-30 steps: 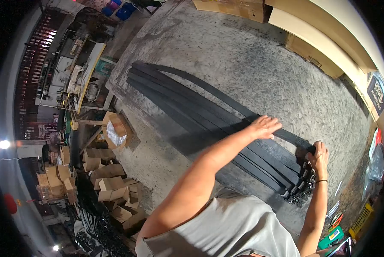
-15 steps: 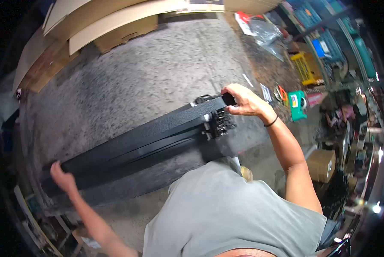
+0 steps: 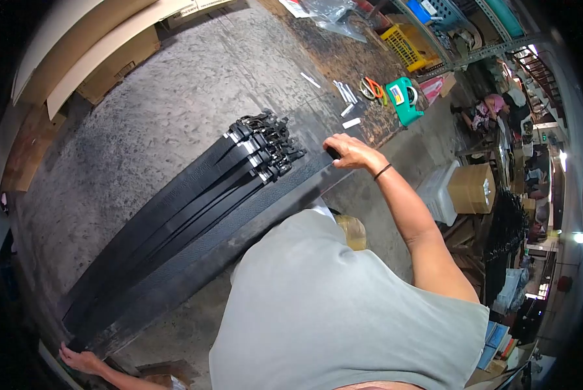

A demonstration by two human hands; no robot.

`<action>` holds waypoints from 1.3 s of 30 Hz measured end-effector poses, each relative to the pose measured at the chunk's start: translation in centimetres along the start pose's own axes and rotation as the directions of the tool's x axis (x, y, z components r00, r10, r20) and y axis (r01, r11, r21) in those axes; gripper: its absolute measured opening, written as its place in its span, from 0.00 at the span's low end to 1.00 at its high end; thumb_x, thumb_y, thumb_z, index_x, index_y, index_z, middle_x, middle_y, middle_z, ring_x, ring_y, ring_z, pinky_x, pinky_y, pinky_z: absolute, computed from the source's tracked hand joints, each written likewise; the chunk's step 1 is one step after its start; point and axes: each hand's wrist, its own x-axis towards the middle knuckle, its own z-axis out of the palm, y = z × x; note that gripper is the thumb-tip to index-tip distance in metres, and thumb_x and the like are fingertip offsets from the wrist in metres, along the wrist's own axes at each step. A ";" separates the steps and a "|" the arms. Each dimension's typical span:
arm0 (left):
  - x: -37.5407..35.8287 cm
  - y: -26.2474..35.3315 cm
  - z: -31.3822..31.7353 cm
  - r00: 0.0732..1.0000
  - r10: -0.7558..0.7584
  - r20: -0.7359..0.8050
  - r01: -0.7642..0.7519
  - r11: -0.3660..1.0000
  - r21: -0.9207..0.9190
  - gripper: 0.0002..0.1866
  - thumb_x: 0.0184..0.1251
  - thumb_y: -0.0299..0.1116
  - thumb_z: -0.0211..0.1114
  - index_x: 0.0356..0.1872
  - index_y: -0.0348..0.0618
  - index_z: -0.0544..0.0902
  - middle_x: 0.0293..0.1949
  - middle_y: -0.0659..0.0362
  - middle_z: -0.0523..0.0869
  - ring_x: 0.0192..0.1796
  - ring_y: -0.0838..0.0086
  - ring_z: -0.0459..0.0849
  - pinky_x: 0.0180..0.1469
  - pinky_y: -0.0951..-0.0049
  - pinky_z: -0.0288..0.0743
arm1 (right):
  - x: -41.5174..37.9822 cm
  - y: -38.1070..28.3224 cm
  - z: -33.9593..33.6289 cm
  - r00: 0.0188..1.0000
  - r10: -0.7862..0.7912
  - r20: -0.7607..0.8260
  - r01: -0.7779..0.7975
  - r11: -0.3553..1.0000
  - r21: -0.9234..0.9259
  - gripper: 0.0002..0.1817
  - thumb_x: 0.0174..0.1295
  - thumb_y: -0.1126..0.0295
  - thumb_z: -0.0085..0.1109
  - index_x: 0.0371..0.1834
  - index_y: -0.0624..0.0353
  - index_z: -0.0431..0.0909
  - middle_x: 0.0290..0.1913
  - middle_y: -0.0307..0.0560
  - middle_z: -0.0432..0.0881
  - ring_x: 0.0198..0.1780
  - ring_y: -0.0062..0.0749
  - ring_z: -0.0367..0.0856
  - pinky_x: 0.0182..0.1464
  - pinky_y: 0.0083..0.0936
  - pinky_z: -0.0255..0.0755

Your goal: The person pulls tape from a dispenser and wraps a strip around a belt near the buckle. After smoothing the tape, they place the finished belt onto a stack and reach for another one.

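Note:
A bundle of black belts (image 3: 174, 201) lies slantwise on the grey worktable, with dark metal buckles (image 3: 268, 143) clustered at its upper right end. One single black belt (image 3: 265, 201) stretches along the near side of the bundle, by the table's front edge. My right hand (image 3: 353, 154) is closed round the right end of this belt, a little beyond the buckles. Down at the lower left, my left hand (image 3: 82, 361) pinches the belt's other end, though its fingertips are partly hidden.
Cardboard boxes (image 3: 96, 65) line the table's far left side. Orange-handled scissors (image 3: 370, 88), a green tape dispenser (image 3: 405, 101), white strips (image 3: 345, 92) and a yellow basket (image 3: 403, 49) are at the right. Another person (image 3: 486, 110) is in the background.
The single belt has moved from on top of the bundle to its near side, uncovering the buckles. My left hand has moved down and outward. My view has turned to the right.

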 end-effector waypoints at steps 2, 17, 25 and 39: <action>-0.2 1.9 -1.4 0.972 -0.116 0.203 0.079 0.980 0.180 0.25 0.65 0.21 0.45 0.61 0.56 0.71 0.65 0.57 0.69 0.61 0.56 0.72 0.59 0.54 0.70 | -0.2 -0.2 2.2 1.000 0.025 0.014 -0.025 1.000 -0.007 0.25 0.44 0.69 0.62 0.50 0.56 0.71 0.45 0.50 0.74 0.53 0.50 0.72 0.54 0.40 0.69; -15.2 21.2 -0.5 0.971 0.041 0.237 0.092 0.847 -0.524 0.20 0.65 0.37 0.59 0.56 0.40 0.76 0.57 0.44 0.72 0.59 0.51 0.71 0.61 0.56 0.65 | -4.1 -1.0 7.0 0.858 0.141 -0.494 -0.095 0.989 0.117 0.24 0.50 0.67 0.65 0.53 0.57 0.74 0.51 0.54 0.76 0.57 0.49 0.71 0.59 0.38 0.66; -14.9 50.1 -15.4 0.988 0.138 -0.066 -0.085 0.136 -0.987 0.07 0.63 0.28 0.62 0.39 0.41 0.84 0.38 0.53 0.81 0.42 0.62 0.80 0.45 0.67 0.75 | 0.4 -30.0 0.7 0.325 -0.780 -0.535 0.944 0.232 0.235 0.13 0.51 0.70 0.61 0.41 0.58 0.78 0.37 0.50 0.78 0.43 0.46 0.76 0.44 0.37 0.71; -10.1 62.2 -23.9 0.970 0.185 -0.155 -0.178 0.115 -0.977 0.05 0.57 0.31 0.63 0.35 0.51 0.81 0.36 0.59 0.80 0.35 0.61 0.82 0.38 0.62 0.78 | -2.5 -27.7 -1.0 0.393 -0.914 -0.103 0.751 0.255 0.610 0.14 0.50 0.63 0.61 0.38 0.57 0.79 0.36 0.49 0.74 0.41 0.46 0.75 0.44 0.40 0.70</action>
